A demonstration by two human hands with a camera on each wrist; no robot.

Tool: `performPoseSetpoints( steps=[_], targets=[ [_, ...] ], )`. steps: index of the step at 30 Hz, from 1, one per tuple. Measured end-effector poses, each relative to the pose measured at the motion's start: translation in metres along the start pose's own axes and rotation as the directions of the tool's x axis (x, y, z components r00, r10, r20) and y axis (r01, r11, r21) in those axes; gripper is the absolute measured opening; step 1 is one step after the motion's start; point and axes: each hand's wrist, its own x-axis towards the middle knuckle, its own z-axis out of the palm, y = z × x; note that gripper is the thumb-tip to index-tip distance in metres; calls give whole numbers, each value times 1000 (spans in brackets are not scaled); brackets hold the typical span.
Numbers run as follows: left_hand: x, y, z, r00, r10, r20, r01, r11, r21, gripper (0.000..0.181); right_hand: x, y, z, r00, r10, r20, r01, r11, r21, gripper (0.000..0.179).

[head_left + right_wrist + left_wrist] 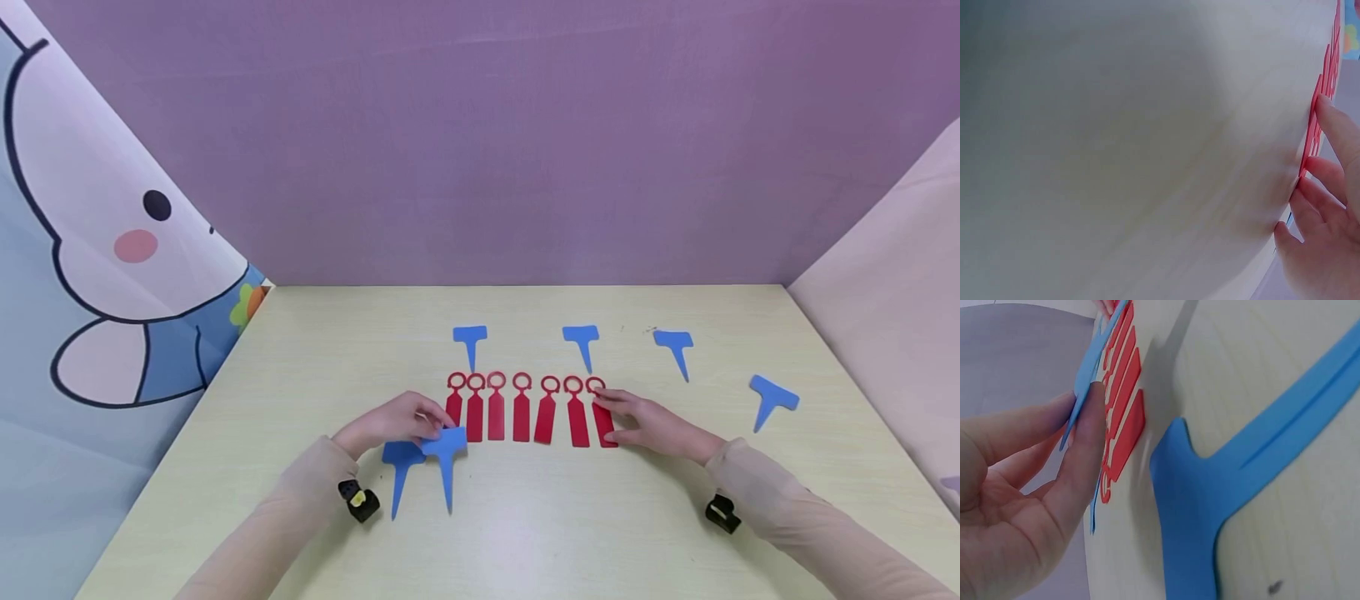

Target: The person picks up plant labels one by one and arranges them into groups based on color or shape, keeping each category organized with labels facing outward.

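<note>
My left hand (401, 417) pinches a blue T-shaped plant label (447, 442) by its wide top, between thumb and fingers. In the left wrist view this label (1090, 359) is raised off the table, its shadow falling beside it. Just below that hand lies a second blue plant label (402, 455), stem toward me. Several red ring-topped tags (521, 419) form a row between the hands, rings away from me. At the row's right end my right hand (648, 427) rests its fingertips and thumb on the last red tag (604, 427), covering part of it.
Behind the row lie more blue labels: one at the left (470, 335), one near the middle (581, 335) and one further right (674, 340). Another label (774, 395) lies tilted beyond the right hand. A purple backdrop (525, 167) rises at the table's far edge.
</note>
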Motion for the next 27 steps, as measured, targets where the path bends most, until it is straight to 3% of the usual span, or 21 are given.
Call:
performPoseSetpoints(
  steps=[16, 27],
  targets=[
    [7, 2, 12, 1000, -17, -3, 17, 998, 68, 18, 0, 1, 0, 1000, 0, -1, 0, 1000, -2, 60],
    [8, 6, 18, 1000, 3, -14, -1, 991, 132, 16, 1, 3, 0, 1000, 3, 2, -3, 1000, 10, 61]
  ],
)
